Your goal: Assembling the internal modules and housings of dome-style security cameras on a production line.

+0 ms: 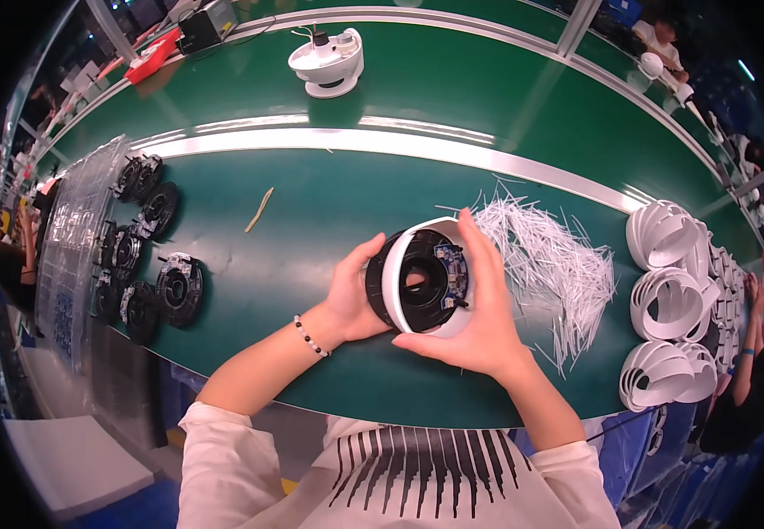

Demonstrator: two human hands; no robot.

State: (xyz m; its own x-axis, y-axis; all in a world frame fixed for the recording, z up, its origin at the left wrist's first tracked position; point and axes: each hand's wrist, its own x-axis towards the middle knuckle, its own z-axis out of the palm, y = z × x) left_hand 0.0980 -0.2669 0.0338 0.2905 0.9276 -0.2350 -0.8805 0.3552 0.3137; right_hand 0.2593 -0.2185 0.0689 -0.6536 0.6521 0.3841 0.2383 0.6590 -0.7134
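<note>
Between my two hands, above the green table, is a black round part [424,300] with a blue circuit board [455,269] on it, set in a white plastic ring housing [404,242]. My left hand [351,295] is closed round the black part's left side, with a beaded bracelet at the wrist. My right hand [484,309] grips the white ring from the right, thumb at its lower edge and fingers along its upper right side. The black part shows both inside the ring and beyond its left edge; how far it is seated I cannot tell.
Several black round parts [178,289] lie at the left beside clear plastic trays [78,256]. A pile of thin white strips [548,264] spreads right of my hands. White rings [664,304] stand stacked at the right edge. A white assembly [329,66] sits at the back; a yellowish strip [259,210] lies left.
</note>
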